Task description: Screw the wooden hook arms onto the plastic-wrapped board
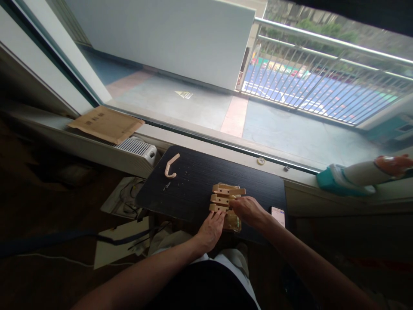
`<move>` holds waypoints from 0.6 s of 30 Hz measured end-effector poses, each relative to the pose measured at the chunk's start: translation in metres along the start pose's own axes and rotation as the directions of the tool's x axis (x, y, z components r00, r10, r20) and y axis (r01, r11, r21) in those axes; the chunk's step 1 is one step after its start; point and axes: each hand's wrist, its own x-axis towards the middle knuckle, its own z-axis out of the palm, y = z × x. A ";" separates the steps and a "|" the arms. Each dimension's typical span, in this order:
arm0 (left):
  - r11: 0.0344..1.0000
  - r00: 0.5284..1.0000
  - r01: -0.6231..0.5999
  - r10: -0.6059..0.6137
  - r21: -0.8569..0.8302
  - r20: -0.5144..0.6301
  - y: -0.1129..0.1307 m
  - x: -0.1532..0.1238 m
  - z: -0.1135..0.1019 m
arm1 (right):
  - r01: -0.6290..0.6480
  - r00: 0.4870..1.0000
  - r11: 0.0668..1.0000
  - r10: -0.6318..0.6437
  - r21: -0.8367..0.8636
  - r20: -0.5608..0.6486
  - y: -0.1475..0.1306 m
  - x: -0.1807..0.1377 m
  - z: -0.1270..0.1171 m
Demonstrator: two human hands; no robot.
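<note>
Three pale wooden hooks [221, 199] lie side by side on a bundle in clear, brownish wrapping [232, 223] on the dark table [193, 193]. My left hand [213, 226] rests its stretched fingers against the nearest hook's front edge. Fingers of my right hand [247, 209] are closed at the right end of the hooks; whatever they pinch is too small to make out. Dark holes show in the hooks. A separate curved wooden hook [169, 167] lies at the table's far left, with a few small screws [166, 186] in front of it.
A phone [278, 216] lies by the table's right edge. On the window sill sit a tape roll [260, 161] and a small metal object [286, 168]. A teal container [332, 183] stands right. A cardboard envelope [108, 124] covers part of the radiator [137, 146] on the left.
</note>
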 end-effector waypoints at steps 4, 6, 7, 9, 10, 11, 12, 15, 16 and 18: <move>1.000 1.000 0.000 0.000 -0.003 -0.001 0.000 0.000 -0.001 | 0.020 0.999 1.000 -0.021 -0.016 -0.033 0.000 -0.002 -0.003; 1.000 1.000 0.005 -0.005 -0.007 0.004 0.000 0.000 -0.001 | 0.051 0.997 0.998 -0.053 -0.037 -0.050 0.001 -0.004 -0.005; 1.000 1.000 0.006 -0.006 -0.008 0.006 0.000 0.000 -0.001 | 0.062 0.997 0.997 -0.064 -0.047 -0.048 0.001 -0.004 -0.006; 1.000 1.000 0.008 -0.008 -0.011 0.005 0.000 0.000 0.000 | 0.068 0.997 0.996 -0.069 -0.056 -0.029 0.001 -0.005 -0.007; 1.000 1.000 0.008 -0.008 -0.010 0.004 0.000 0.000 0.000 | 0.066 0.998 0.996 -0.067 -0.054 -0.021 0.001 -0.004 -0.007; 1.000 1.000 0.005 -0.005 -0.011 0.003 0.000 0.000 0.000 | 0.063 0.998 0.997 -0.064 -0.048 -0.018 0.001 -0.004 -0.007; 1.000 1.000 0.003 -0.003 -0.011 0.004 0.000 0.000 -0.001 | 0.058 0.998 0.997 -0.058 -0.041 -0.020 0.002 -0.003 -0.006; 1.000 1.000 -0.005 0.006 -0.010 0.018 -0.001 0.000 -0.003 | 0.039 0.999 0.999 -0.040 -0.020 -0.031 0.002 0.000 -0.005; 1.000 1.000 -0.006 0.006 -0.010 0.025 -0.001 0.000 -0.004 | 0.035 0.999 0.999 -0.035 -0.016 -0.032 0.002 0.001 -0.004; 1.000 0.999 -0.005 0.005 -0.008 0.040 -0.001 0.001 -0.006 | 0.025 0.999 1.000 -0.026 -0.015 -0.032 0.001 0.001 -0.005</move>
